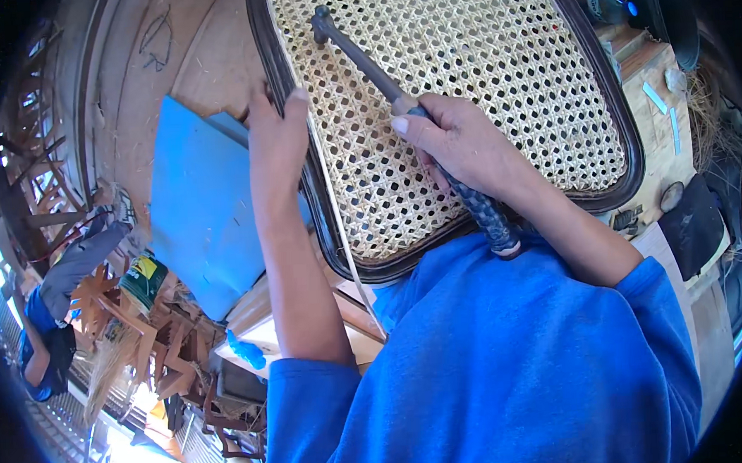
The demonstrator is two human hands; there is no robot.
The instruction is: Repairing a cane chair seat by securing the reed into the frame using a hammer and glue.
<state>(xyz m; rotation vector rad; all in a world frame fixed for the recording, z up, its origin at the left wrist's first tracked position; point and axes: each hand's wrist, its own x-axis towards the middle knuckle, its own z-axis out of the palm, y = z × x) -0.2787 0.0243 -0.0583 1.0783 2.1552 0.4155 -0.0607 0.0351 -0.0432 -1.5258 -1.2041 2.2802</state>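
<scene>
A woven cane panel (471,53) in a dark wooden frame (632,150) with rounded corners lies in front of me. Along its left edge my left hand (278,140) grips the frame, thumb on top and fingers over the outer side. Beside that thumb a thin pale cane strip (337,204) runs down the inner left edge and hangs loose past the near corner. My right hand (458,141) is closed round a hammer (369,66) with a dark wrapped handle. The hammer's head is over the upper left of the weave.
A blue sheet (204,197) lies left of the frame on wooden boards. To the right, a workbench (656,128) carries a black cloth (689,222) and small bits, with a bottle (605,8) beyond. Another person (60,311) sits at far left near stacked wooden pieces (144,332).
</scene>
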